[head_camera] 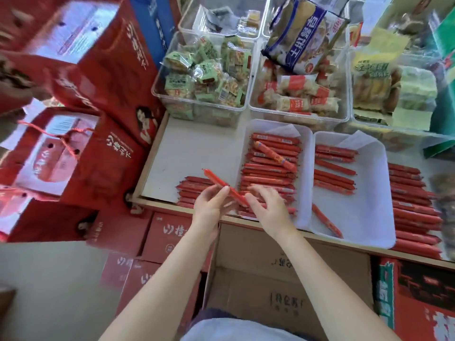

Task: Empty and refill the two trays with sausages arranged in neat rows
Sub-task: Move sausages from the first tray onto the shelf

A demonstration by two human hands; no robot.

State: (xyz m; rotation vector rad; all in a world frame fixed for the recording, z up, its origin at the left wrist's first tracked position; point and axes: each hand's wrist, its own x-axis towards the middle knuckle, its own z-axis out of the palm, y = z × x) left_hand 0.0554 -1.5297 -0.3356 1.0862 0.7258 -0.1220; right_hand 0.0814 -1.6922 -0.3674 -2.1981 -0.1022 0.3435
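Two white trays stand side by side on the shelf. The left tray holds a stacked row of red sausages, with one sausage lying askew on top. The right tray holds a few sausages at its back and one loose sausage near its front. My left hand and my right hand together hold one red sausage, tilted, above the left tray's near left corner. A small pile of sausages lies on the shelf left of the trays; a long pile lies to the right.
Clear bins of wrapped snacks stand behind the trays. Red gift boxes are stacked at the left. An open brown carton sits below the shelf edge, with red cartons around it.
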